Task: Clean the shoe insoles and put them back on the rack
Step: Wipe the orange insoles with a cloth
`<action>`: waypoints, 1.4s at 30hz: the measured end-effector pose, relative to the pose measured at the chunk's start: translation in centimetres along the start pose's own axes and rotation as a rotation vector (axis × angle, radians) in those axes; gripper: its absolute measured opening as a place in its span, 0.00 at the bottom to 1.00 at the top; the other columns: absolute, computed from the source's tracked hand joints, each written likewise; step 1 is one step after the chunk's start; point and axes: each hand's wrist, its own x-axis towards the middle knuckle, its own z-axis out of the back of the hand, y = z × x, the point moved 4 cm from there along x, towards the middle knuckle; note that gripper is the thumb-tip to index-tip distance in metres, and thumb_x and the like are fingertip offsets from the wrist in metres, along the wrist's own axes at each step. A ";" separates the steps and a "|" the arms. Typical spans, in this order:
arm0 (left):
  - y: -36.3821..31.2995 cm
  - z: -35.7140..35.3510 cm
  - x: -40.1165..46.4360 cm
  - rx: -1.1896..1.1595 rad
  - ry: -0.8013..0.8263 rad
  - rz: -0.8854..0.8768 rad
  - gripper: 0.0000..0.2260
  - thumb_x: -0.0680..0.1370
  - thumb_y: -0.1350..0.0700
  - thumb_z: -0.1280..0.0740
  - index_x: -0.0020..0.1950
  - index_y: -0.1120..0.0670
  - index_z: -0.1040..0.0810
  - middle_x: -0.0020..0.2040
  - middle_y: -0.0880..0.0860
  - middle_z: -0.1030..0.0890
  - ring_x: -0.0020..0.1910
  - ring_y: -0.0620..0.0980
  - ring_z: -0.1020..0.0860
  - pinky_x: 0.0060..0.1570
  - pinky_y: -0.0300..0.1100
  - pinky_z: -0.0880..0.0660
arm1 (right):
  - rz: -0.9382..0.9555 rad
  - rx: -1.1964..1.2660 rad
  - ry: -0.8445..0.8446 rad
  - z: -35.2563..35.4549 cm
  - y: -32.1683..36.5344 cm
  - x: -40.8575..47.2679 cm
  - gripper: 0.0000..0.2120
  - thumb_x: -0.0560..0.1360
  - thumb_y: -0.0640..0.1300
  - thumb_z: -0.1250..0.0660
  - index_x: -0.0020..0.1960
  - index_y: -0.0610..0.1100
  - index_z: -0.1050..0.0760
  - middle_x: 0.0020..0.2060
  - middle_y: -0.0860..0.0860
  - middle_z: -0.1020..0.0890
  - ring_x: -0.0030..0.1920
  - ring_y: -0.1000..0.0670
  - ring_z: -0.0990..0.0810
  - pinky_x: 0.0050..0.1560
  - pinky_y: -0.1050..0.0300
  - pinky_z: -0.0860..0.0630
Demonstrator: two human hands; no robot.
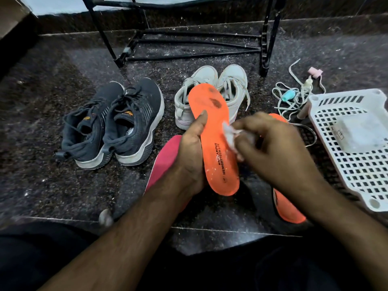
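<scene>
My left hand (192,152) grips an orange insole (212,122) from its left edge, thumb along the top; dark smudges mark its toe end. My right hand (270,148) pinches a white wipe (230,133) against the insole's right side; the hand is motion-blurred. A second orange insole (288,211) lies on the floor under my right forearm. A pink insole (165,158) lies beneath my left wrist. The black metal shoe rack (189,47) stands at the back.
A dark grey pair of sneakers (113,124) sits to the left, a white pair (212,85) behind the held insole. A white plastic basket (354,148) with a wipes packet lies at right, loose laces (294,95) beside it. Dark speckled stone floor.
</scene>
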 end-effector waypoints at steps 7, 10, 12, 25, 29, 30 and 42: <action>0.2 -1.2 -0.6 0.037 0.060 -0.020 0.19 0.80 0.46 0.40 0.56 0.59 0.19 0.47 0.59 0.15 0.42 0.54 0.16 0.47 0.47 0.19 | -0.069 0.052 -0.071 0.5 -0.8 0.4 0.11 0.76 0.39 0.34 0.51 0.54 0.23 0.43 0.51 0.22 0.43 0.55 0.24 0.48 0.62 0.29; 0.2 -1.1 -0.5 -0.016 0.081 -0.008 0.26 0.82 0.40 0.44 0.61 0.59 0.20 0.53 0.60 0.16 0.50 0.55 0.17 0.58 0.48 0.22 | 0.009 -0.043 -0.004 -0.3 0.0 0.0 0.13 0.75 0.38 0.31 0.57 0.49 0.21 0.46 0.52 0.23 0.46 0.55 0.25 0.48 0.66 0.32; 0.2 -1.0 -0.5 -0.007 0.064 0.000 0.29 0.81 0.36 0.46 0.60 0.58 0.20 0.53 0.60 0.16 0.52 0.56 0.18 0.61 0.50 0.25 | 0.051 -0.093 0.037 -0.8 0.1 -0.1 0.14 0.74 0.38 0.31 0.58 0.48 0.21 0.48 0.50 0.22 0.49 0.52 0.23 0.50 0.61 0.29; -0.2 -1.2 -0.4 -0.052 0.120 -0.017 0.36 0.80 0.32 0.50 0.50 0.60 0.16 0.49 0.60 0.17 0.48 0.56 0.18 0.58 0.49 0.23 | 0.113 -0.246 0.095 -1.7 1.0 -0.6 0.10 0.73 0.44 0.34 0.53 0.48 0.18 0.45 0.48 0.19 0.51 0.43 0.20 0.51 0.50 0.24; -0.5 -1.2 -0.6 -0.066 0.165 -0.005 0.38 0.80 0.30 0.52 0.46 0.60 0.15 0.43 0.59 0.16 0.45 0.58 0.19 0.52 0.50 0.23 | 0.156 -0.119 0.204 -2.7 2.2 -1.3 0.12 0.71 0.45 0.34 0.52 0.48 0.17 0.43 0.48 0.19 0.49 0.45 0.20 0.50 0.46 0.23; -0.6 -1.3 -0.7 -0.074 0.168 -0.016 0.39 0.80 0.31 0.52 0.45 0.60 0.14 0.42 0.59 0.16 0.43 0.57 0.18 0.50 0.48 0.21 | 0.124 -0.068 0.162 -2.2 2.0 -1.1 0.12 0.71 0.45 0.34 0.52 0.48 0.16 0.45 0.48 0.18 0.51 0.45 0.19 0.51 0.46 0.22; -0.9 -2.3 -1.1 -0.080 0.203 -0.045 0.39 0.80 0.31 0.52 0.45 0.60 0.13 0.45 0.59 0.15 0.43 0.55 0.16 0.50 0.46 0.19 | 0.091 -0.145 0.028 -1.2 1.5 -0.8 0.12 0.72 0.45 0.34 0.53 0.48 0.16 0.43 0.49 0.20 0.52 0.43 0.20 0.51 0.47 0.24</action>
